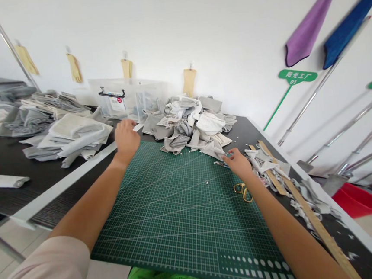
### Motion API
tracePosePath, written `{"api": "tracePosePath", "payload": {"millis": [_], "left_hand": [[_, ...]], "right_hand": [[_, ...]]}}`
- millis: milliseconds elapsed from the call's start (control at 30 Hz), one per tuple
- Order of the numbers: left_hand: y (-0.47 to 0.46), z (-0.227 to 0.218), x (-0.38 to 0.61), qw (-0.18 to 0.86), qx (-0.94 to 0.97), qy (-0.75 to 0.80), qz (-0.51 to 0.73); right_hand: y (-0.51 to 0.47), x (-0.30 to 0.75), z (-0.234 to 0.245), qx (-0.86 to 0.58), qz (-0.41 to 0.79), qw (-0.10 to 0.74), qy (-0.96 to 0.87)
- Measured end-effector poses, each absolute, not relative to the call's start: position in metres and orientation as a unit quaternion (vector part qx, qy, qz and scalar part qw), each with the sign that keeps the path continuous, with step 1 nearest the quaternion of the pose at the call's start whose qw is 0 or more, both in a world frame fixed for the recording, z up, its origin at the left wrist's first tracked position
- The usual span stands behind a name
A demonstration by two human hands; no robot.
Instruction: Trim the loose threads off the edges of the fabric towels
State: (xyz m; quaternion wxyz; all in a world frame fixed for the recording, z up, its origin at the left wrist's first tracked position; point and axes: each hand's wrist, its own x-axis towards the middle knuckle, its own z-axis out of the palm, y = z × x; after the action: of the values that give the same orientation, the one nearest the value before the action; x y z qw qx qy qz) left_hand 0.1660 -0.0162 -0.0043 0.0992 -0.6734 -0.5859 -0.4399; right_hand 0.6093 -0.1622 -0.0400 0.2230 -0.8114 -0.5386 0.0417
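Observation:
A pile of grey and white cloth pieces (187, 117) lies at the far edge of the green cutting mat (178, 201). My right hand (239, 163) pinches the corner of a grey cloth piece (213, 149) at the right front of this pile. Gold-handled scissors (242, 191) rest on the mat just below that hand, partly behind my forearm. My left hand (127, 138) hovers by the mat's far left corner, fingers loosely bent and nothing visible in them. It is left of the pile, apart from it.
Stacked folded cloths (71, 134) lie on the black table at left, before a clear plastic box (117, 97). Wooden rulers (310, 215) and cloth scraps (262, 163) line the right side. A red bucket (360, 200) stands beyond the table's right edge.

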Motion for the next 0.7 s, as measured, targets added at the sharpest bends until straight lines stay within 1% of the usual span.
{"api": "tracePosePath", "payload": {"millis": [100, 200, 300, 433, 567, 700], "left_hand": [[-0.020, -0.008, 0.192, 0.078, -0.727, -0.524, -0.437], [-0.023, -0.015, 0.215, 0.050, -0.776, -0.463, -0.425], [-0.028, -0.023, 0.232, 0.005, -0.821, -0.406, -0.402], [-0.037, -0.030, 0.251, -0.050, -0.854, -0.359, -0.372], [-0.047, -0.031, 0.265, -0.102, -0.872, -0.329, -0.346], [-0.058, -0.031, 0.278, -0.151, -0.882, -0.304, -0.328]], "right_hand": [[-0.155, 0.613, -0.045, -0.812, 0.036, 0.203, -0.545], [-0.154, 0.615, -0.047, -0.805, 0.033, 0.229, -0.546], [-0.155, 0.614, -0.042, -0.774, 0.055, 0.305, -0.553], [-0.156, 0.611, -0.024, -0.704, 0.093, 0.419, -0.566], [-0.158, 0.606, 0.003, -0.619, 0.129, 0.536, -0.559], [-0.167, 0.594, 0.037, -0.535, 0.160, 0.623, -0.548]]}}
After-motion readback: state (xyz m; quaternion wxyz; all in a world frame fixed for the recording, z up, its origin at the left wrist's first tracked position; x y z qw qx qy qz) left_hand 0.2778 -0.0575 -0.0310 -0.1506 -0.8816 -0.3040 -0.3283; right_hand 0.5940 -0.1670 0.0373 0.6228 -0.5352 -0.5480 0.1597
